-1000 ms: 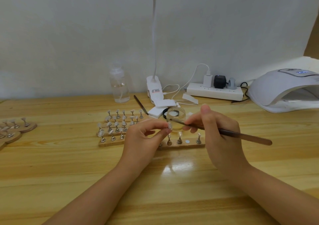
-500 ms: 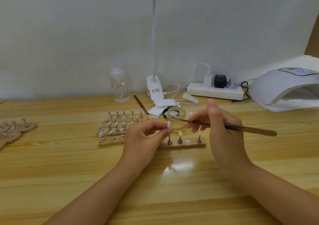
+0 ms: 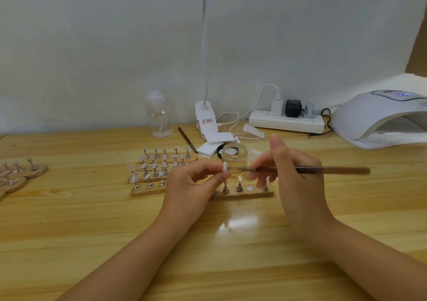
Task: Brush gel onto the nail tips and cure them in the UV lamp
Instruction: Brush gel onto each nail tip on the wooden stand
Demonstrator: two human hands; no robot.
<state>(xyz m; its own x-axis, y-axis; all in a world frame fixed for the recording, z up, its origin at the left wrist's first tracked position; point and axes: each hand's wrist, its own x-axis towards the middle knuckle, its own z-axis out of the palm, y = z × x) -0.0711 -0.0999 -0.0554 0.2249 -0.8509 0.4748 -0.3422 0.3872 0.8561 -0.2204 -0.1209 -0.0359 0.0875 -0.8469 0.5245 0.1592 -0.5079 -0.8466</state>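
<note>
My left hand (image 3: 194, 185) pinches a small clear nail tip (image 3: 224, 167) on its stand between thumb and forefinger, lifted above a wooden holder strip (image 3: 242, 194). My right hand (image 3: 293, 180) grips a brown-handled gel brush (image 3: 323, 170), held level, with its bristle end pointing left at the nail tip. An open clear gel jar (image 3: 234, 156) stands just behind the two hands. The white UV lamp (image 3: 379, 118) sits at the far right of the table, its opening facing me.
More wooden strips with nail tips on metal stands (image 3: 159, 171) lie left of my hands, and others (image 3: 16, 176) at the table's left edge. Behind are a clear pump bottle (image 3: 159, 115), a clip lamp (image 3: 206, 120), a spare brush (image 3: 187, 139), white pads and a power strip (image 3: 286, 120).
My right hand has lifted slightly and the brush now lies level, its tip staying near the nail tip. My left hand has barely moved.
</note>
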